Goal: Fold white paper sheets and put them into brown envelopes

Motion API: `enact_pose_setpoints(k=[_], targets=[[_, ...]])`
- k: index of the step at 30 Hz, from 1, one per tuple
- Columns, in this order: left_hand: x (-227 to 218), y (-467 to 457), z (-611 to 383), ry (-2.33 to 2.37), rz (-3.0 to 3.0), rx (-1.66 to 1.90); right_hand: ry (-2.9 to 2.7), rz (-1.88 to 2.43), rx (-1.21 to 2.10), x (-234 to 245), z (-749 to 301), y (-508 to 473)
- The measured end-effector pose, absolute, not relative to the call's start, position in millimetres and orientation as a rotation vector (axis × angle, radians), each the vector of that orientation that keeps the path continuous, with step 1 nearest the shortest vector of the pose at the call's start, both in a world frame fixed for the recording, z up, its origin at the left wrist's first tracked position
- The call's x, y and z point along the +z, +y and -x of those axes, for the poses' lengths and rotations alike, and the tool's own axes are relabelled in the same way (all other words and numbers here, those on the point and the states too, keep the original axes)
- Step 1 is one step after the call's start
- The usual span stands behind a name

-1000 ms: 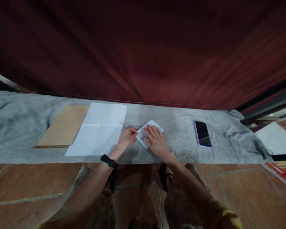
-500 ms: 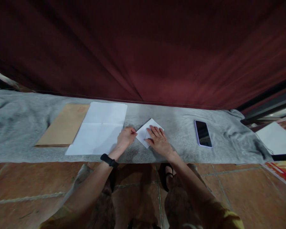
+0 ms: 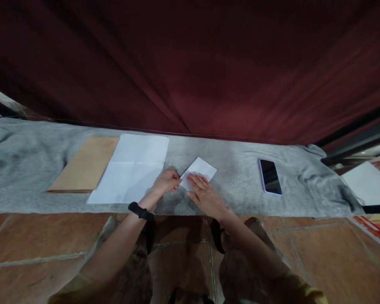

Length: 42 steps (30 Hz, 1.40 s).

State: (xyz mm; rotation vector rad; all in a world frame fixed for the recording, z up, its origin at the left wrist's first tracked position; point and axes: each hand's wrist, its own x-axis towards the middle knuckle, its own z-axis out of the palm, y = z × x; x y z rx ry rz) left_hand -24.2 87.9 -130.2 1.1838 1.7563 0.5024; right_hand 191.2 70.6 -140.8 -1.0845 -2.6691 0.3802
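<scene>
A small white paper (image 3: 205,166) is lying on the desk (image 3: 237,166), near the middle of its length, showing a plain, smooth, four-sided face turned cornerwise like a diamond. One corner is pointing toward the far side and another to the right, with crisp, straight edges running between them; the near part is hiding under fingers, so its full outline and number of layers cannot be told. The left hand (image 3: 167,181) is pinching narrowly at the left corner, while the right hand (image 3: 204,195) is resting flat, holding nothing, fingers lying close together across the near part. Gray cloth is covering the desk, its front edge running just before the wrists and its far edge meeting a dark red curtain (image 3: 190,76). To the right, a broad stretch of cloth is separating the paper from a phone (image 3: 270,177); to the left, large white sheets (image 3: 136,169) are lying just beside the left hand, leaving little room there, with a brown envelope (image 3: 85,164) adjoining them.
</scene>
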Motion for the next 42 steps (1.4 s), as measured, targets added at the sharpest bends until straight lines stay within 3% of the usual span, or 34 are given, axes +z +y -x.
enact_pose_setpoints(k=[9, 32, 42], targets=[[-116, 91, 4, 2.035, -1.599, 0.412, -2.771, 0.938, 0.318, -150, -185, 51], [-145, 104, 23, 1.794, -1.292, 0.683, -2.704, 0.846, 0.503, -137, -236, 59], [-124, 92, 15, 1.600, -0.967, 0.845, -1.672, 1.513, 1.044, -155, -231, 90]])
